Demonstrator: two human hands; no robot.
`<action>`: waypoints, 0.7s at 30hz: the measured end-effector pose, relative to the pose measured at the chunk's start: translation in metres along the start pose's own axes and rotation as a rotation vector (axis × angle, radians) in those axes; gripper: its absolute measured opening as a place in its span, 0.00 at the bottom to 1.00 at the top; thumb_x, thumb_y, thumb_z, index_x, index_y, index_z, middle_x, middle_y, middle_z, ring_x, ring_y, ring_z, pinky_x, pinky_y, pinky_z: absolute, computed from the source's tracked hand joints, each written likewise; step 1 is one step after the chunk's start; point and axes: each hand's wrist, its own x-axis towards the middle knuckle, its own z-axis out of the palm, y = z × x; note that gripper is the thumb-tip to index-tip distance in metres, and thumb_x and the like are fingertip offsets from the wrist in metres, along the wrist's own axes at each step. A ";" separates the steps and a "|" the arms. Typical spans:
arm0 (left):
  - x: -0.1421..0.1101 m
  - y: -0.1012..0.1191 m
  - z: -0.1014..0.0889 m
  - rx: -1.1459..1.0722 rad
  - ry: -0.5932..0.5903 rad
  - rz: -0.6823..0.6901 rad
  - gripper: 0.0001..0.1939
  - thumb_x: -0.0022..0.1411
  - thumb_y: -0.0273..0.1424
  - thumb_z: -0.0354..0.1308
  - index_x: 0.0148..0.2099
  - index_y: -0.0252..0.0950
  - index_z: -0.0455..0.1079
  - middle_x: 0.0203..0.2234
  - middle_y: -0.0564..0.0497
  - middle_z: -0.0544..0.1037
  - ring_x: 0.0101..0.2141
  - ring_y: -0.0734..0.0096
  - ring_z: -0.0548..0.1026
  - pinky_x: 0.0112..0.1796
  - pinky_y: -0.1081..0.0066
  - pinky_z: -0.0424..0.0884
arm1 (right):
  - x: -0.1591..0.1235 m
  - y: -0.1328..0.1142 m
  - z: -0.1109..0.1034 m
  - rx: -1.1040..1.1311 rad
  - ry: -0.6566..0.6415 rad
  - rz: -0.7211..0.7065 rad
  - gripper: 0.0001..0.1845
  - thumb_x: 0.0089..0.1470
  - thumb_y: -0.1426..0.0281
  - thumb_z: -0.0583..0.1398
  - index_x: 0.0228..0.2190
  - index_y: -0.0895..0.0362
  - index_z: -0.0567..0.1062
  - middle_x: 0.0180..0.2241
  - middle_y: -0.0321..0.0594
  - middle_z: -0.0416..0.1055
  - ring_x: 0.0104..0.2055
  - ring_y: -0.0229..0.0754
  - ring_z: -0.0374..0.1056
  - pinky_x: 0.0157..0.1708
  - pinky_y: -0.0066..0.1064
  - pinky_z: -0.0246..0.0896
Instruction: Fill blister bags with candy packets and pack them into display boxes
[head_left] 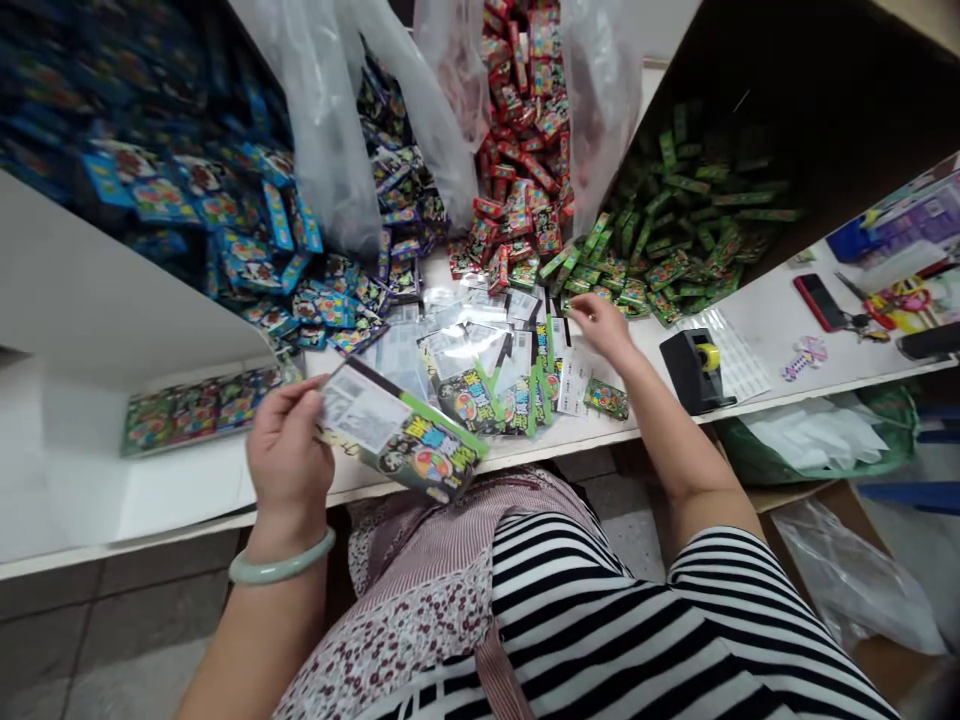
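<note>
My left hand (pixel 291 450) is closed on the edge of a flat printed packet (pixel 405 430) with a green strip and colourful lettering, tilted above the table's front edge. My right hand (pixel 604 325) reaches to the near edge of the heap of small green boxes (pixel 675 260). Its fingers are curled together; what they hold, if anything, I cannot make out. Between the hands lies a spread of similar packets (pixel 517 385), partly glaring with reflected light. One small green-and-black box (pixel 606 398) lies by itself below my right hand.
Blue boxes (pixel 247 250), purple boxes (pixel 405 180) and red boxes (pixel 525 150) are heaped at the back, some between plastic bags (pixel 322 120). A row of boxes (pixel 202 408) lies left. On the right are a tape dispenser (pixel 694 370), a phone (pixel 820 303) and scissors (pixel 874 305).
</note>
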 end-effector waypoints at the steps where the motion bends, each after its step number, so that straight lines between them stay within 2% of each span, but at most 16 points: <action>1: 0.004 -0.004 0.001 -0.067 0.083 -0.042 0.10 0.48 0.29 0.62 0.37 0.35 0.74 0.33 0.54 0.79 0.34 0.75 0.75 0.37 0.75 0.72 | 0.006 0.021 -0.017 -0.042 0.084 0.019 0.17 0.56 0.69 0.57 0.47 0.59 0.74 0.55 0.56 0.67 0.60 0.58 0.58 0.64 0.55 0.46; 2: 0.007 -0.008 0.004 -0.114 0.131 -0.089 0.12 0.46 0.28 0.61 0.37 0.35 0.72 0.32 0.54 0.78 0.34 0.74 0.75 0.37 0.74 0.72 | 0.012 0.041 -0.030 -0.115 0.149 0.026 0.19 0.54 0.70 0.60 0.48 0.60 0.75 0.56 0.56 0.66 0.61 0.60 0.56 0.65 0.56 0.44; 3: 0.008 -0.011 0.007 -0.144 0.150 -0.139 0.14 0.45 0.28 0.60 0.38 0.35 0.71 0.32 0.53 0.77 0.34 0.73 0.76 0.36 0.74 0.73 | 0.017 0.059 -0.040 -0.247 0.188 0.018 0.21 0.51 0.69 0.62 0.49 0.59 0.75 0.56 0.56 0.66 0.61 0.62 0.56 0.64 0.56 0.46; 6: 0.003 -0.023 0.018 -0.179 0.109 -0.263 0.19 0.44 0.29 0.62 0.41 0.36 0.67 0.34 0.53 0.76 0.34 0.71 0.76 0.33 0.72 0.73 | 0.026 0.095 -0.053 -0.507 0.220 -0.016 0.24 0.45 0.66 0.68 0.46 0.56 0.79 0.54 0.53 0.67 0.59 0.63 0.57 0.60 0.54 0.53; 8: -0.004 -0.032 0.017 -0.151 0.060 -0.284 0.21 0.43 0.31 0.65 0.42 0.36 0.66 0.34 0.52 0.76 0.34 0.71 0.76 0.34 0.72 0.74 | 0.027 0.107 -0.052 -0.448 0.229 -0.017 0.20 0.45 0.64 0.68 0.42 0.56 0.80 0.51 0.52 0.70 0.57 0.61 0.60 0.58 0.52 0.55; 11: -0.011 -0.047 0.001 0.063 -0.071 -0.250 0.27 0.46 0.37 0.67 0.47 0.38 0.64 0.35 0.51 0.75 0.36 0.69 0.76 0.36 0.70 0.75 | 0.023 0.115 -0.049 -0.212 0.191 0.007 0.16 0.49 0.63 0.64 0.39 0.58 0.79 0.42 0.47 0.75 0.48 0.54 0.67 0.52 0.46 0.60; 13: -0.012 -0.054 -0.015 0.313 -0.182 -0.163 0.32 0.48 0.41 0.68 0.53 0.38 0.62 0.39 0.48 0.75 0.40 0.64 0.76 0.40 0.64 0.76 | 0.019 0.117 -0.046 -0.115 0.123 0.013 0.16 0.53 0.61 0.61 0.39 0.58 0.78 0.36 0.43 0.76 0.39 0.47 0.69 0.45 0.40 0.64; 16: -0.009 -0.054 -0.030 0.680 -0.264 0.095 0.40 0.48 0.46 0.69 0.60 0.37 0.62 0.50 0.40 0.71 0.50 0.50 0.74 0.47 0.51 0.75 | 0.011 0.112 -0.044 -0.013 0.006 0.004 0.19 0.55 0.58 0.57 0.40 0.58 0.77 0.31 0.39 0.74 0.30 0.40 0.66 0.34 0.34 0.64; 18: -0.006 -0.048 -0.028 0.803 -0.358 0.261 0.40 0.51 0.47 0.68 0.62 0.38 0.62 0.56 0.38 0.67 0.55 0.45 0.70 0.53 0.46 0.71 | 0.006 0.101 -0.042 0.104 -0.081 -0.009 0.20 0.53 0.55 0.59 0.39 0.58 0.76 0.29 0.37 0.72 0.28 0.39 0.64 0.31 0.32 0.63; 21: -0.001 -0.038 -0.009 0.873 -0.644 0.411 0.42 0.55 0.48 0.66 0.67 0.40 0.57 0.61 0.38 0.65 0.62 0.43 0.63 0.62 0.44 0.61 | 0.001 0.075 -0.031 0.225 -0.139 -0.120 0.19 0.48 0.55 0.64 0.36 0.57 0.74 0.31 0.37 0.72 0.32 0.40 0.66 0.34 0.33 0.64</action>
